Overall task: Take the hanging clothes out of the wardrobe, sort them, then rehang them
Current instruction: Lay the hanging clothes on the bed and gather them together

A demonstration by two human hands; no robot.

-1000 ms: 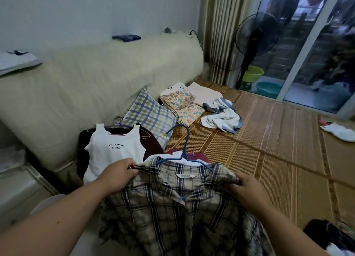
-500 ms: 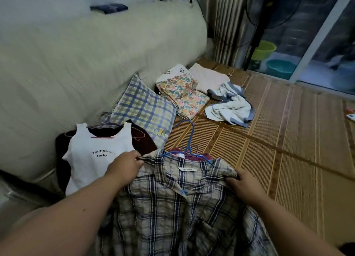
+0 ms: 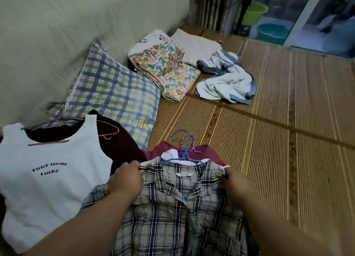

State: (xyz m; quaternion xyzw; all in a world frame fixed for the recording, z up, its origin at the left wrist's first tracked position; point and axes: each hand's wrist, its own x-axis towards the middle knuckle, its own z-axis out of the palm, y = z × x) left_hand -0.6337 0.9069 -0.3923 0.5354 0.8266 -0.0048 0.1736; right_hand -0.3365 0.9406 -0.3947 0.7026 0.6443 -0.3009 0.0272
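Plaid shirt [image 3: 172, 207] is held by both shoulders on a blue hanger [image 3: 184, 154], low over a small stack of hung garments on the woven mat [image 3: 288, 121]. Left hand [image 3: 124, 181] is curled round the shoulder edge next to the white tank top [image 3: 48, 179]. Right hand [image 3: 236, 181] is closed on the opposite shoulder.

Handling, as judged: thin woven cloth, light and soft, with no stiffness of its own; shape is given only by the hanger. Neither slippery nor fragile, but the open collar could be dragged off the hanger arms if one side is pulled alone. Best hold is judged to be the hook, or both shoulders together as gripped now. Hem and sleeves are to be avoided.

Under the shirt a white garment [image 3: 172, 153] and a maroon garment [image 3: 203, 152] are glimpsed. Their hooks are bunched with the blue one, so a snag is likely when one is lifted.

Hidden: fingertips are tucked under fabric. Lower shirt is cut off by the frame edge and covered by forearms. Stack count cannot be told. Collar label is too small to be read.
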